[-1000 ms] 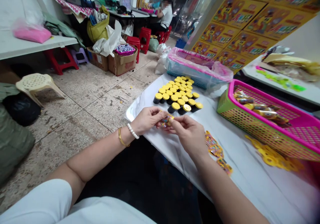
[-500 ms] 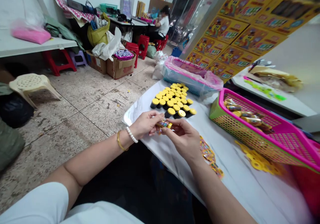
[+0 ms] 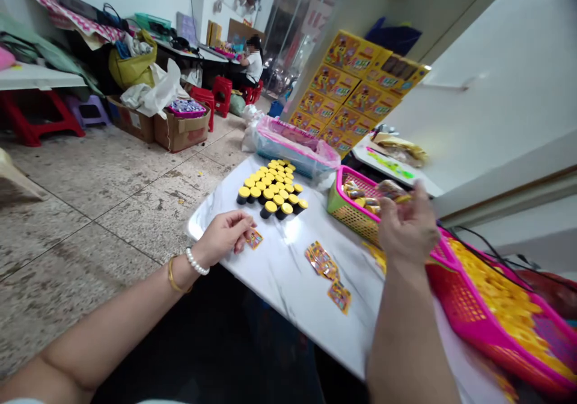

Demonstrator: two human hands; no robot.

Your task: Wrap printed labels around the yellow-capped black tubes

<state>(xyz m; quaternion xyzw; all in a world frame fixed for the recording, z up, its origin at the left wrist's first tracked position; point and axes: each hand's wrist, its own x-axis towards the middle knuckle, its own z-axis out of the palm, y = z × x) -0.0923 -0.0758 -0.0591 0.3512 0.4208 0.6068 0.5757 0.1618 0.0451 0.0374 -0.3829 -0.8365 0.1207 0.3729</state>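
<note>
My left hand (image 3: 228, 234) is at the table's near-left edge, thumb and fingers pinched at the corner of a small orange printed label (image 3: 254, 239). On the right, my right hand (image 3: 408, 223) is raised over the pink-and-green basket (image 3: 356, 216), blurred, thumb and fingers apart. A small wrapped bottle (image 3: 391, 189) shows just beyond its fingertips; whether it touches the hand I cannot tell. Similar wrapped bottles (image 3: 354, 191) lie in that basket. More printed labels (image 3: 321, 261) lie flat between my hands. Several black bottles with yellow lids (image 3: 269, 209) stand grouped farther back.
A pink basket of yellow plastic parts (image 3: 509, 296) is at the right. Behind the bottles sits a plastic-lined blue-and-pink basket (image 3: 297, 154), with stacked yellow boxes (image 3: 351, 88) beyond. A person (image 3: 252, 64) sits at a far table. Cartons (image 3: 180, 130) stand on the floor.
My hands have moved apart. The right one went from the small labelled bottle at the left hand to above the basket; the left stays by the table edge with a label. The view has turned right.
</note>
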